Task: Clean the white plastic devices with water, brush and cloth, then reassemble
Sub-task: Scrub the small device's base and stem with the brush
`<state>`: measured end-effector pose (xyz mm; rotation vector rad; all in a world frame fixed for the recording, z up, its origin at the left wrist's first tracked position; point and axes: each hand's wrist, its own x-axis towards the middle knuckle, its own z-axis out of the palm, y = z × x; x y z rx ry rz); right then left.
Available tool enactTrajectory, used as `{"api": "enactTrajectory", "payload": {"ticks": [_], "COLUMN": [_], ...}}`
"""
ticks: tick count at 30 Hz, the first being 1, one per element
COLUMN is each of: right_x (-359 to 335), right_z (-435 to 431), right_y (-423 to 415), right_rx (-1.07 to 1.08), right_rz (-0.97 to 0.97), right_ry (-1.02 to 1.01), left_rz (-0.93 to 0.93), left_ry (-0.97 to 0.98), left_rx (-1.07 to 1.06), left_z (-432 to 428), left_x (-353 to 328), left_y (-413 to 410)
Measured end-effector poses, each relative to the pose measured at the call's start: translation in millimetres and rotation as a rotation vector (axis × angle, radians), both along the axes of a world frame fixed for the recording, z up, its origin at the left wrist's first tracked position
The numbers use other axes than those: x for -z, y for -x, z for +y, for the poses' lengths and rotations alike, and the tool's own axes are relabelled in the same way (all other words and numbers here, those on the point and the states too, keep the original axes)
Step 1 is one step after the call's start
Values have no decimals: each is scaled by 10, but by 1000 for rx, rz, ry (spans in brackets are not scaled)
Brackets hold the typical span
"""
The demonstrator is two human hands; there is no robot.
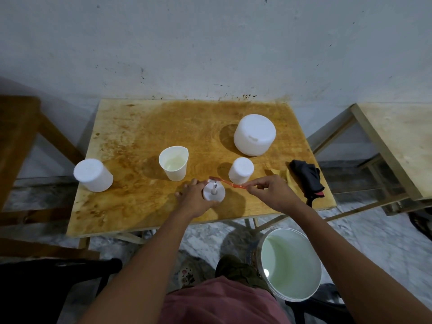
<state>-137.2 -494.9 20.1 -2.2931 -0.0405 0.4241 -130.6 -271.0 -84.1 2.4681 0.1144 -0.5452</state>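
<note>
**Progress.** At inspection the work stood at the brushing stage. The left hand (195,198) was curled round a small white disc (218,195) with an upright stem at its centre. It held the disc at the near middle of the table (131,206); whether the disc rested on the board or was held just above it could not be told. The right hand (268,190) pinched the handle of an orange toothbrush (228,182) between thumb and fingertips. The bristle end lay against the far rim of the disc.

The other white parts stood apart from one another, none joined. Whether any had already been washed could not be established. A dark cloth (307,178) lay at the right edge of the table, in neither hand. Wiping and reassembly were therefore judged outstanding.

**Containers.**
- The open cup (174,175), centre of the table, held a shallow pale liquid, probably water.
- The bucket (253,254), on the floor near and right of the table, held pale greenish water with a light reflected on its surface.
- The large tub (254,134) stood at the far right, mouth down.
- The small tub (240,170) stood just nearer than the large one, also mouth down.
- The third tub (93,175) stood at the left edge, likewise mouth down.
- These three showed closed bases only, so their contents were not visible.
</note>
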Motion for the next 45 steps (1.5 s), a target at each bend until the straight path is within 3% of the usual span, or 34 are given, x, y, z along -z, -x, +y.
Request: {"api": "enactTrajectory", "payload": {"ticks": [8, 20, 24, 29, 35, 39, 45], "right_x": [60, -12, -11, 71, 220, 321, 436], "right_z": [-23, 48, 83, 110, -10, 109, 406], "right_y": [98, 168, 217, 312, 418, 513, 867], "right_rx": [19, -32, -50, -111, -215, -132, 152], "right_rz": [-36, -148, -199, -426, -613, -559, -260], "right_ry": [8, 277, 259, 391, 399, 406, 159], "left_rz": [2, -4, 0, -11, -20, -28, -104], "left_ry": [-21, -32, -43, -35, -13, -36, -48], "left_rx": [2, 2, -13, -8, -17, -17, -93], "left_z": [3, -11, -15, -14, -9, -19, -118], "left_x": [8, 3, -1, -14, 17, 25, 34], "left_y": [0, 2, 0, 5, 6, 17, 102]}}
